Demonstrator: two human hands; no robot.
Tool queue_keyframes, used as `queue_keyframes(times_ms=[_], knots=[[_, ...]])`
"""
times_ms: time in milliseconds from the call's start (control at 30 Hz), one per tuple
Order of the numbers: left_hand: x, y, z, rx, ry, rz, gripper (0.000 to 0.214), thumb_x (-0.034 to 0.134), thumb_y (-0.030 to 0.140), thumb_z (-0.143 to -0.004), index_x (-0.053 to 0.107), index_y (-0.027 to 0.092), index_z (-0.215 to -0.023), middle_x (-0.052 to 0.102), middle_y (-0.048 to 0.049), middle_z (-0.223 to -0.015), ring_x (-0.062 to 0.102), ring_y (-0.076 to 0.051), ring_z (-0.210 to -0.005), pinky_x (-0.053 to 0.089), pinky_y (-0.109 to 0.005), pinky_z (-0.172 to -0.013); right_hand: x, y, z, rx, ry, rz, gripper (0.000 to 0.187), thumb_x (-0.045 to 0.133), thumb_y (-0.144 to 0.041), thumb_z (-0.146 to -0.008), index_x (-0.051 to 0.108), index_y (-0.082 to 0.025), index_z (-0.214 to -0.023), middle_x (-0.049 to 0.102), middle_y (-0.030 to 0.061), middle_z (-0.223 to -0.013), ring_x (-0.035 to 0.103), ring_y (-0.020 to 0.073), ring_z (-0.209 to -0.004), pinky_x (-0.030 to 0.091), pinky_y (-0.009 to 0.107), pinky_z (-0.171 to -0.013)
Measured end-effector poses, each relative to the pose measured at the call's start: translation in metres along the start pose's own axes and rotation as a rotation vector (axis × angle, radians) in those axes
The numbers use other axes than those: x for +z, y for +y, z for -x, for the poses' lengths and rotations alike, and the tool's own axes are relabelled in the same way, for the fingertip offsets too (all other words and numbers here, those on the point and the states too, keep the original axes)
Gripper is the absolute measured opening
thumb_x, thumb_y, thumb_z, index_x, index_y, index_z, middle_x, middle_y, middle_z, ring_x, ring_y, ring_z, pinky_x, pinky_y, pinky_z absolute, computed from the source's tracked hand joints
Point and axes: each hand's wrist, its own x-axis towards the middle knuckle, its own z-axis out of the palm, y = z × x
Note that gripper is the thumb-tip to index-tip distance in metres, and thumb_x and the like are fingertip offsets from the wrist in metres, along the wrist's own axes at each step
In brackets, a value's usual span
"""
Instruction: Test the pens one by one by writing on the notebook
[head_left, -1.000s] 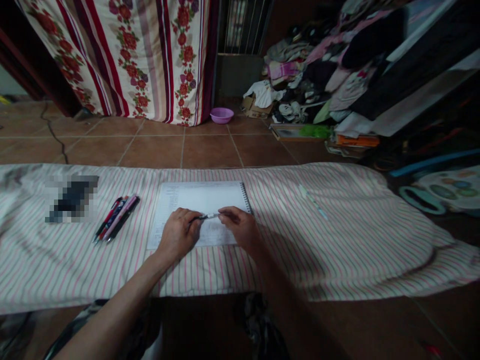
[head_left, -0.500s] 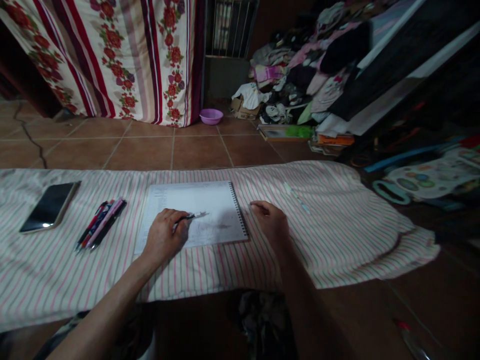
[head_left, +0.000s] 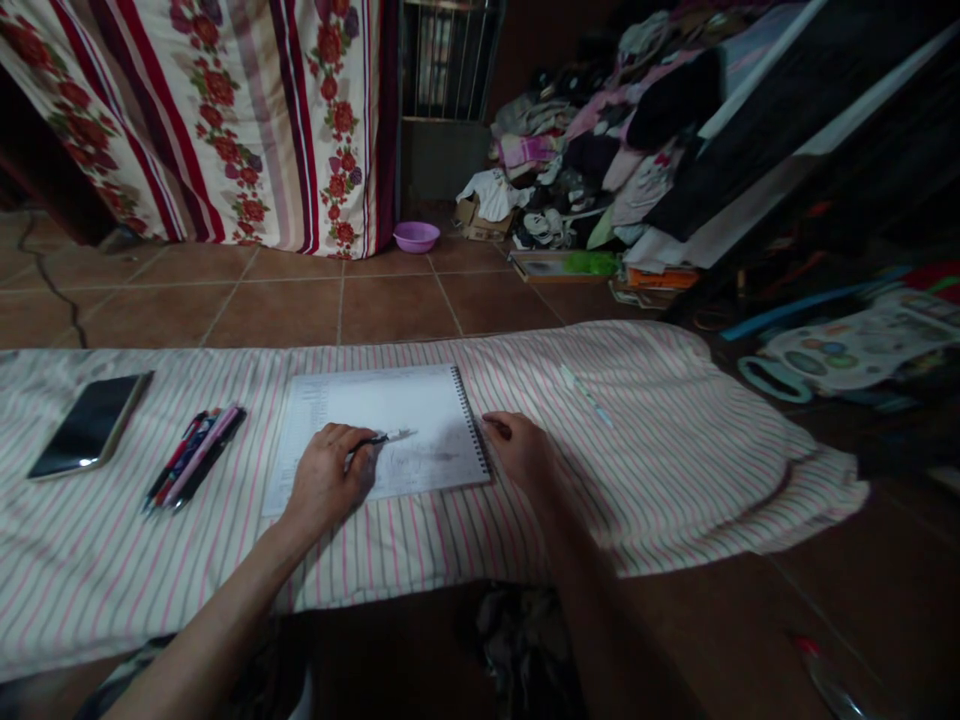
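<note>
A spiral notebook [head_left: 390, 395] lies flat on the striped cloth, its wire binding on the right and faint grey marks on its lower page. My left hand [head_left: 330, 470] rests on the page, fingers closed round a slim dark pen [head_left: 381, 437] whose pale end points right. Just beside the binding is my right hand [head_left: 517, 447], with its fingers curled together; whether something small is pinched in them I cannot make out. Several pens [head_left: 196, 455] lie bunched on the cloth to the left. A pale thin stick-like item [head_left: 586, 395] lies right of my right hand.
A phone [head_left: 91, 425] lies at the far left of the striped cloth [head_left: 675, 450]. Beyond, on the tiled floor, are a purple basin [head_left: 417, 237], a floral curtain [head_left: 247, 130] and a heap of clothes [head_left: 585, 150]. A plastic toy-like object [head_left: 847, 340] stands at the right.
My right hand has moved slightly left, closer to the notebook's binding. My left hand stays on the page with the pen. The whole view has shifted a little.
</note>
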Motion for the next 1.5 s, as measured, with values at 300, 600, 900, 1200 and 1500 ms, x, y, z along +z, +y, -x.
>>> queue_keyframes(times_ms=[300,600,900,1200,1500], knots=[[-0.003,0.0,0.0,-0.016,-0.01,-0.001,0.019,0.047,0.024,-0.083,0.064,0.019,-0.089,0.067,-0.0055,-0.082,0.057,-0.022,-0.082,0.048,-0.037,-0.073,0.002,-0.004,0.001,-0.001,-0.012,0.199,0.018,0.056,-0.024,-0.078,0.069,-0.02,-0.089,0.068,0.0074,-0.082,0.065,0.0192,-0.073,0.047,0.028,-0.065],[-0.004,-0.001,-0.001,-0.013,-0.006,-0.011,0.018,0.048,0.024,-0.083,0.064,0.019,-0.089,0.067,-0.0053,-0.082,0.058,-0.022,-0.082,0.048,-0.036,-0.074,-0.004,-0.012,0.0,0.076,-0.022,0.016,0.019,0.051,-0.024,-0.078,0.066,-0.017,-0.087,0.068,0.0095,-0.084,0.066,0.0217,-0.078,0.049,0.033,-0.072],[-0.004,-0.003,-0.001,-0.015,-0.009,-0.021,0.02,0.047,0.025,-0.083,0.065,0.018,-0.089,0.067,-0.0059,-0.082,0.057,-0.022,-0.081,0.047,-0.036,-0.074,0.008,-0.03,-0.005,0.092,-0.06,-0.546,0.025,0.056,-0.032,-0.074,0.063,-0.017,-0.092,0.067,0.0071,-0.081,0.063,0.0178,-0.071,0.051,0.03,-0.066],[-0.007,-0.006,-0.001,-0.011,-0.003,-0.027,0.02,0.046,0.024,-0.084,0.064,0.017,-0.09,0.066,-0.0065,-0.083,0.057,-0.022,-0.082,0.047,-0.036,-0.074,0.012,-0.067,0.0,0.186,-0.27,-0.907,0.031,0.061,-0.037,-0.071,0.065,-0.018,-0.095,0.063,0.0024,-0.077,0.055,0.0116,-0.064,0.047,0.025,-0.058],[-0.009,-0.01,0.001,-0.021,0.006,-0.035,0.02,0.046,0.024,-0.085,0.063,0.016,-0.092,0.066,-0.0065,-0.085,0.057,-0.022,-0.083,0.047,-0.037,-0.075,0.021,-0.082,0.005,0.091,-0.389,-1.016,0.026,0.055,-0.036,-0.078,0.062,-0.02,-0.098,0.059,-0.0001,-0.078,0.052,0.0078,-0.058,0.043,0.024,-0.056]])
